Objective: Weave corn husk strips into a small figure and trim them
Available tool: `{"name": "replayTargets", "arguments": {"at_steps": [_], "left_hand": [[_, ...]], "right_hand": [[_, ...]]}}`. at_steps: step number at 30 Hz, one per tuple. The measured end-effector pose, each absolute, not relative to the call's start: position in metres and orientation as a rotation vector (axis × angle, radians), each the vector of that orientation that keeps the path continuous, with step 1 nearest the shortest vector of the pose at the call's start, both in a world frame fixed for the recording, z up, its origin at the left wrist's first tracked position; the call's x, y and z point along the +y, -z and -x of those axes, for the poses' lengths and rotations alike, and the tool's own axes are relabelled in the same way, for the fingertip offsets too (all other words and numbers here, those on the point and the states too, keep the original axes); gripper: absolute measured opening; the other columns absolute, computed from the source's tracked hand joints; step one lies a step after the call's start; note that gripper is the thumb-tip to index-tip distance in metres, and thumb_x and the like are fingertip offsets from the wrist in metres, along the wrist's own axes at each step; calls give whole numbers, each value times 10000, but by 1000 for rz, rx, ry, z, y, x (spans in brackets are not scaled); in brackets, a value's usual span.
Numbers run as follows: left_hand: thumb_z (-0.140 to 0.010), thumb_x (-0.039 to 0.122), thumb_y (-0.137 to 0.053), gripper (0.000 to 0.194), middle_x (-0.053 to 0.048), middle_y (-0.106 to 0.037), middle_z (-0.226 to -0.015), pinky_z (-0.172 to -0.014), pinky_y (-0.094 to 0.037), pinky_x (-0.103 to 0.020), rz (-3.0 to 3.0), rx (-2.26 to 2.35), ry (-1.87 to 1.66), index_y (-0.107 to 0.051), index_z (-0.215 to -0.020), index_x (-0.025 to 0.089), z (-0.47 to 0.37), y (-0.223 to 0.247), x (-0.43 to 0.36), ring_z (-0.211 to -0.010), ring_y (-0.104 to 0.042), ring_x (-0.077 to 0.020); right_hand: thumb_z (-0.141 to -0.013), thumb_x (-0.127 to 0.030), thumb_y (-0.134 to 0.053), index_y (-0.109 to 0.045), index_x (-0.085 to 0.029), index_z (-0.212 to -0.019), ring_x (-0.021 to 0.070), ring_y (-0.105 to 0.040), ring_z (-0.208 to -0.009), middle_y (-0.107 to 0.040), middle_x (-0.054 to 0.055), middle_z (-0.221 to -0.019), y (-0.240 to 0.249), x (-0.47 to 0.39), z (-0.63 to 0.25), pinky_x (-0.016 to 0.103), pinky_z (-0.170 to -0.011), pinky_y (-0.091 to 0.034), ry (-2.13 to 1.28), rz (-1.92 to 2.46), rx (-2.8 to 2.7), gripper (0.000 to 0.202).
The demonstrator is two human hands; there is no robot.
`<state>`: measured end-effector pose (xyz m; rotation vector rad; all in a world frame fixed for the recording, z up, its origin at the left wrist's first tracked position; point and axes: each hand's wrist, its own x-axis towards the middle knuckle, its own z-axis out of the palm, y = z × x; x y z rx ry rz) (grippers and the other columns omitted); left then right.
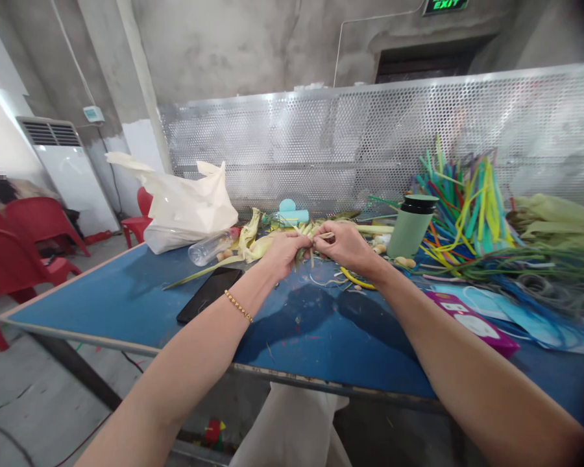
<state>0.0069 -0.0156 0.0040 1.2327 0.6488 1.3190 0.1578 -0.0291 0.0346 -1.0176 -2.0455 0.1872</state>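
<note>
My left hand and my right hand meet above the middle of the blue table. Both are closed, fingertips pinching pale green leaf strips that look like corn husk. The strips fan out behind and below my fingers; their exact ends are hidden. Just left of my left hand lies a yellowish-green husk, with a long leaf tip trailing left. Beneath my left forearm is a black phone. A yellow curved strip lies under my right wrist.
A white plastic bag and a clear bottle stand left. To the right are a green tumbler, a heap of coloured strips, a purple box and blue face masks. A perforated metal panel runs behind.
</note>
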Motion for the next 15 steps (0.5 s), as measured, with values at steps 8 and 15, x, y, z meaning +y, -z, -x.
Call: {"name": "replayTargets", "arguments": {"at_steps": [8,15], "left_hand": [[-641,85,-665,164,-1,-538,-502,-499,-361,-229,-1302,707,-1362,-543,-538,124,-8,-5,-17,-454,-497,-75],[-627,91,-663,112,-13,-573,-509,-526,-398,-235,-1297,701,-1398,-583,-554,119,-7,-1,-11,-464,-516,-87]], "right_hand": [[-739,-255,-538,-639,-140,-729,136,-548,-569,-620,20,-586,-36,-28,-158,239,-559,-393,-135,1063,-2059,154],[-781,-293,-588,-646,-149,-812,139,-588,-543,-641,20,-602,-41,-25,-170,236,-537,-434,-328,1035,-1985,159]]}}
